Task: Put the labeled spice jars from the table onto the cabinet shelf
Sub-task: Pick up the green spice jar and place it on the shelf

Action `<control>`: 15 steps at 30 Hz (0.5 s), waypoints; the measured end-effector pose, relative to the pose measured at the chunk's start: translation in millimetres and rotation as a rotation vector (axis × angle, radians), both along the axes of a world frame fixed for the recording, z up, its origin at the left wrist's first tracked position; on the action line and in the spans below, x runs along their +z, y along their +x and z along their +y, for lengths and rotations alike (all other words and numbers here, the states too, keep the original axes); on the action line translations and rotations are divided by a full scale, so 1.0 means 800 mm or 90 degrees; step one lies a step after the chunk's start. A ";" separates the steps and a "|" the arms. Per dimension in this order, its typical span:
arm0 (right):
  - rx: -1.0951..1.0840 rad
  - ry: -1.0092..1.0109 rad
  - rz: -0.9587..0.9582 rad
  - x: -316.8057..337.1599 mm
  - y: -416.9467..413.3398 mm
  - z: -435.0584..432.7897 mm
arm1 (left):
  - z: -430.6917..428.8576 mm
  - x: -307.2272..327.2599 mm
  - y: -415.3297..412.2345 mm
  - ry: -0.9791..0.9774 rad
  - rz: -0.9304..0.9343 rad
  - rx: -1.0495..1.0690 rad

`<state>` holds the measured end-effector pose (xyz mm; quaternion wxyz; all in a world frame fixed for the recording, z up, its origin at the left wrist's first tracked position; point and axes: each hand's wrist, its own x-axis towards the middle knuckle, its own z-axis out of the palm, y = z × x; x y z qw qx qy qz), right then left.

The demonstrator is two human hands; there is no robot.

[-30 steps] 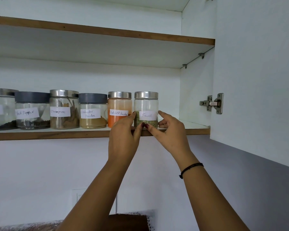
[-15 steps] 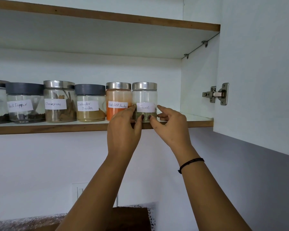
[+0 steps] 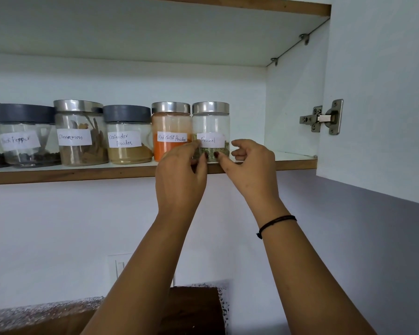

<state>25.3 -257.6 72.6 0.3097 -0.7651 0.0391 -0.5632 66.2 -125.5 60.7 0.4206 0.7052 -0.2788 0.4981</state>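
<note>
The fennel jar [image 3: 211, 122], glass with a steel lid and a white label, stands at the right end of a row on the cabinet shelf [image 3: 82, 172]. My left hand [image 3: 179, 180] holds it low on its left side with thumb and fingertip. My right hand [image 3: 252, 170] is loosely curled just right of the jar, only its forefinger tip touching the jar's lower front. To the left stand the red chilli powder jar [image 3: 171, 122], coriander powder jar [image 3: 127, 131], cinnamon jar [image 3: 80, 126] and black pepper jar [image 3: 24, 131].
Bare shelf runs right of the fennel jar up to the cabinet side wall. The open cabinet door [image 3: 377, 93] with its hinge [image 3: 324, 119] hangs at the right. An upper shelf [image 3: 252, 3] sits above. A dark wooden table [image 3: 194, 308] shows below.
My right hand's thumb and outer fingers have come off the fennel jar's right side and curled. The view has tilted down slightly; the jar stays in place.
</note>
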 end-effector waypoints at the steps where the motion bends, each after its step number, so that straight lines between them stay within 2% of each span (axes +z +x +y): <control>1: -0.001 -0.002 -0.002 -0.001 0.000 0.001 | 0.000 0.000 0.000 0.000 0.000 -0.001; 10: 0.051 0.004 -0.003 -0.003 -0.016 -0.001 | 0.006 0.004 -0.009 -0.009 0.020 -0.031; 15: 0.019 -0.013 -0.006 -0.007 -0.017 0.004 | 0.023 0.005 -0.024 -0.089 0.057 -0.184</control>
